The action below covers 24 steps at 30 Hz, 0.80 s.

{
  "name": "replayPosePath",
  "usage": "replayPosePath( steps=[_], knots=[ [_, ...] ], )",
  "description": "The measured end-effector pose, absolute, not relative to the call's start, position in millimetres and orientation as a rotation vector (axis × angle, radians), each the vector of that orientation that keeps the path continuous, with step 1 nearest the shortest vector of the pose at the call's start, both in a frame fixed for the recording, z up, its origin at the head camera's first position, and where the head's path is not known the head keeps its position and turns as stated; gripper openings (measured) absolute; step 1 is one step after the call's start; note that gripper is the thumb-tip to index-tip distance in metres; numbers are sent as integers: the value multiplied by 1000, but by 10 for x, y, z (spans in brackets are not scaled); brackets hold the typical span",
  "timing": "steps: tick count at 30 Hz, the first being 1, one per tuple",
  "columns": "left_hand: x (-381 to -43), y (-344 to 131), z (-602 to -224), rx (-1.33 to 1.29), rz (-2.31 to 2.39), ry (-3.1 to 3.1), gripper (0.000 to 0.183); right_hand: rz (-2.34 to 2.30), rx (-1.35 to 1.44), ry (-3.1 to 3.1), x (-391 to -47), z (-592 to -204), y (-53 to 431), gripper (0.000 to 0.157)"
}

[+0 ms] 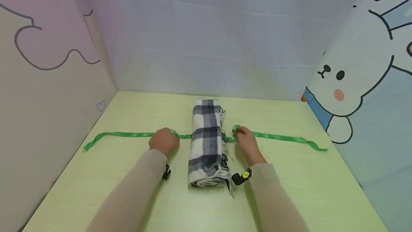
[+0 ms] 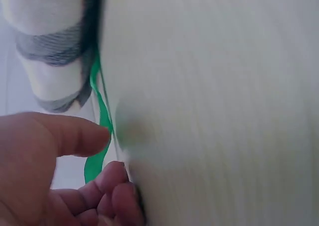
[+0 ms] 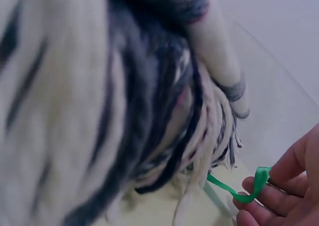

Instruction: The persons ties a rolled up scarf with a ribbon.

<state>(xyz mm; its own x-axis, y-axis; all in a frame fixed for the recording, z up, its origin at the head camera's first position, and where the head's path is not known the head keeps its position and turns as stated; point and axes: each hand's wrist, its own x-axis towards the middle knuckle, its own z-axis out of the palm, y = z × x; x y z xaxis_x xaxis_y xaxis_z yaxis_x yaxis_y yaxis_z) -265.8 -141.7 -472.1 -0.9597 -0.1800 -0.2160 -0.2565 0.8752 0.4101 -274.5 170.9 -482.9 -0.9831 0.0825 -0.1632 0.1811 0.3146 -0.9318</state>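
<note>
A rolled scarf (image 1: 206, 142) in black, grey and white check lies lengthwise on the table, fringe along its right side. Under it runs a green ribbon (image 1: 280, 137), stretching out to both sides. My left hand (image 1: 164, 141) is left of the roll with curled fingers at the ribbon; in the left wrist view the thumb (image 2: 84, 136) meets the green strip (image 2: 103, 111). To the right of the roll, my right hand (image 1: 247, 144) pinches the ribbon between thumb and fingers, and a small loop (image 3: 260, 178) stands up there. The scarf's fringe (image 3: 199, 136) fills much of the right wrist view.
The pale yellow-green table (image 1: 154, 196) ends at a light curtain (image 1: 206, 46) behind. Cartoon-printed panels (image 1: 363, 117) stand along both sides. The ribbon's loose ends reach toward the left and right table edges.
</note>
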Motion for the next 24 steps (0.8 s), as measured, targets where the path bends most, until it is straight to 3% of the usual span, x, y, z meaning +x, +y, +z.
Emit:
replayPosePath(
  steps=[6, 9, 18, 22, 24],
  knots=[
    [-2681, -1434, -4760, -525, 901, 2818, 64, -1932, 368, 2329, -2736, -4788, 1670, 52],
    [-2717, -1468, -4778, -596, 964, 2814, 71, -2000, 420, 2294, -2743, -4767, 1639, 49],
    [-2790, -1549, -4876, -735, 1573, 2537, 29, -2121, 551, 2275, -2753, -4782, 1567, 13],
    [-2774, -1526, -4868, -822, 1889, 2345, 15, -2206, 591, 2211, -2762, -4799, 1583, 16],
    [-2749, -1500, -4846, -838, 2058, 2221, 16, -2281, 601, 2131, -2767, -4804, 1592, 22]
  ],
)
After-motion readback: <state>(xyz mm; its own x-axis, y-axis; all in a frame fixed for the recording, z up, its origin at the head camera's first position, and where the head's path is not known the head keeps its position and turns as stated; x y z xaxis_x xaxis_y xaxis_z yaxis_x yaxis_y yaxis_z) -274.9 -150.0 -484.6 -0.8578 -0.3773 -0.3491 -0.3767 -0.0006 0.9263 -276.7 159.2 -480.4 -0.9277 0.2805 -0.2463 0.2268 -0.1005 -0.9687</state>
